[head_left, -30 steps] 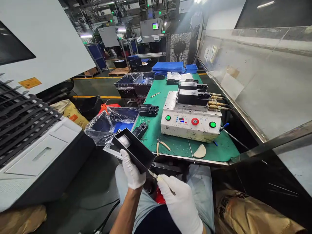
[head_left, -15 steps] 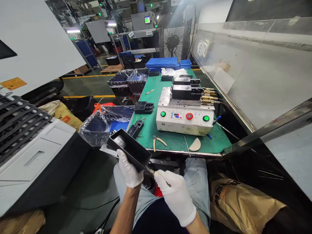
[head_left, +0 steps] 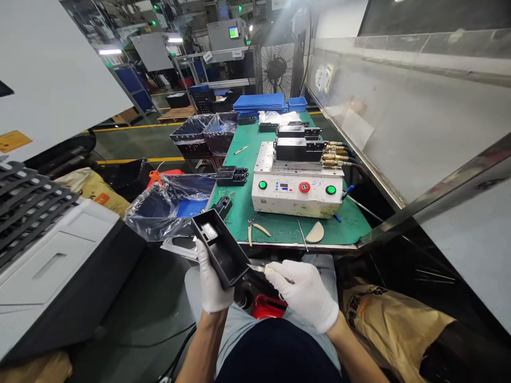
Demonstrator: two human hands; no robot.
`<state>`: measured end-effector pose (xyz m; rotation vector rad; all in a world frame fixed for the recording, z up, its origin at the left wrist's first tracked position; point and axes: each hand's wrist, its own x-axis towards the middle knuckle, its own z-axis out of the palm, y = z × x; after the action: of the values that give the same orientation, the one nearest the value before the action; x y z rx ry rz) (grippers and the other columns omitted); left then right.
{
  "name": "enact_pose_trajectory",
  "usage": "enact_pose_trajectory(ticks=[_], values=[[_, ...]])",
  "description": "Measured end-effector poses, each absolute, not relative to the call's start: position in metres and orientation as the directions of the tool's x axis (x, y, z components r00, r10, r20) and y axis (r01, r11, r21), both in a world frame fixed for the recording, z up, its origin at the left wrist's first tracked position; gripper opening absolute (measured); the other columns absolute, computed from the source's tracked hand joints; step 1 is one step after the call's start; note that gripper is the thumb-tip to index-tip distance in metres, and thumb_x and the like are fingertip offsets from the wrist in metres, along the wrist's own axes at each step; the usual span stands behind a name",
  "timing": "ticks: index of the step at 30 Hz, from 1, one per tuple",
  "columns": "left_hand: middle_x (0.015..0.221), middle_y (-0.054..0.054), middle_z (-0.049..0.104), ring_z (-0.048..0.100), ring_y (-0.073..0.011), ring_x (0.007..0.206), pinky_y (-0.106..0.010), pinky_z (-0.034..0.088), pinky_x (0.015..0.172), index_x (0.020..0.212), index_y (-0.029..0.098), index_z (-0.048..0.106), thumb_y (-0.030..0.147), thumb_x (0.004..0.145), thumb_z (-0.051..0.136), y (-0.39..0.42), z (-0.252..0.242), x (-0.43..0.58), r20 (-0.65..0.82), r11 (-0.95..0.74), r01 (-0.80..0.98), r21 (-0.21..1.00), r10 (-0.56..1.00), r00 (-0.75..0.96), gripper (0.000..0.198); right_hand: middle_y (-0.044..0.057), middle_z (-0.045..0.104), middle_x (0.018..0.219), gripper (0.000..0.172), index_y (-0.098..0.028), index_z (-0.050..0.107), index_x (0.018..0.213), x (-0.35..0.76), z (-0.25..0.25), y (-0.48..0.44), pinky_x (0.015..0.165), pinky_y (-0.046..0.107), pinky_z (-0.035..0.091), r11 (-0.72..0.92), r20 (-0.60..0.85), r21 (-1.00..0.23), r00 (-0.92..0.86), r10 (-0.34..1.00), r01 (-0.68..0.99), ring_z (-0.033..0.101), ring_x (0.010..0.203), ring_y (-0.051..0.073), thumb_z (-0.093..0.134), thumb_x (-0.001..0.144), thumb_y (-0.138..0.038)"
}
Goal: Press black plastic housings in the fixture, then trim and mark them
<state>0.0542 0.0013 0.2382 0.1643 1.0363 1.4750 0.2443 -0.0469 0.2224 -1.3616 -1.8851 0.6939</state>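
Note:
My left hand [head_left: 212, 282], in a white glove, grips a black open box [head_left: 222, 248] from its left side and underneath. The box is tilted, its hollow facing up, with a divider near its far end. In my gloved right hand [head_left: 305, 291] is a small knife [head_left: 259, 268], its blade pointing left and touching or almost touching the near right corner of the box. Pliers with tan handles [head_left: 255, 230], a thin metal rod [head_left: 303, 235] and a pale half-disc [head_left: 315, 232] lie on the green table [head_left: 279, 229] beyond my hands.
A white machine [head_left: 297, 194] with buttons and hoses stands on the table, black parts on top. More black parts [head_left: 231, 175] lie to its left. A plastic-lined bin [head_left: 167, 205] adjoins the table's left edge. A brown paper bag [head_left: 391, 324] is at the right.
The box has turned more upright in my left hand and moved slightly right. My right hand has shifted right and up with the knife. The view has shifted slightly.

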Motion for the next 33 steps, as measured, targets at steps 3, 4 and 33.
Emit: enact_pose_trajectory(ticks=[3, 4, 33], values=[[0.084, -0.003, 0.071, 0.069, -0.0176, 0.073, -0.027, 0.063, 0.072, 0.108, 0.020, 0.074, 0.069, 0.095, 0.056, 0.000, 0.245, 0.055, -0.452, 0.197, -0.732, 0.653, 0.876, -0.167, 0.054, -0.002, 0.062, 0.064, 0.045, -0.024, 0.078, 0.081, 0.256, 0.240, -0.044, 0.059, 0.025, 0.033, 0.376, 0.213, -0.689, -0.323, 0.922, 0.620, 0.051, 0.058, 0.010, 0.048, 0.108, -0.045], [0.083, -0.003, 0.071, 0.068, -0.0170, 0.070, -0.027, 0.063, 0.071, 0.109, 0.019, 0.074, 0.066, 0.097, 0.053, -0.001, 0.246, 0.056, -0.446, 0.203, -0.727, 0.656, 0.881, -0.156, 0.053, -0.002, 0.061, 0.064, 0.046, -0.024, 0.077, 0.080, 0.258, 0.243, -0.043, 0.058, 0.025, 0.032, 0.390, 0.212, -0.670, -0.341, 0.916, 0.631, 0.050, 0.057, 0.010, 0.048, 0.109, -0.044], [0.078, -0.012, 0.069, 0.067, -0.0231, 0.059, -0.033, 0.059, 0.051, 0.094, 0.010, 0.070, 0.074, 0.087, 0.062, -0.036, 0.229, 0.045, -0.609, 0.753, -0.571, 0.325, 0.629, 0.483, 0.065, 0.000, 0.067, 0.070, 0.050, -0.024, 0.079, 0.083, 0.273, 0.239, -0.017, 0.063, 0.026, 0.032, 0.412, 0.328, -0.533, -0.268, 0.906, 0.739, 0.056, 0.064, 0.011, 0.044, 0.109, -0.050]])
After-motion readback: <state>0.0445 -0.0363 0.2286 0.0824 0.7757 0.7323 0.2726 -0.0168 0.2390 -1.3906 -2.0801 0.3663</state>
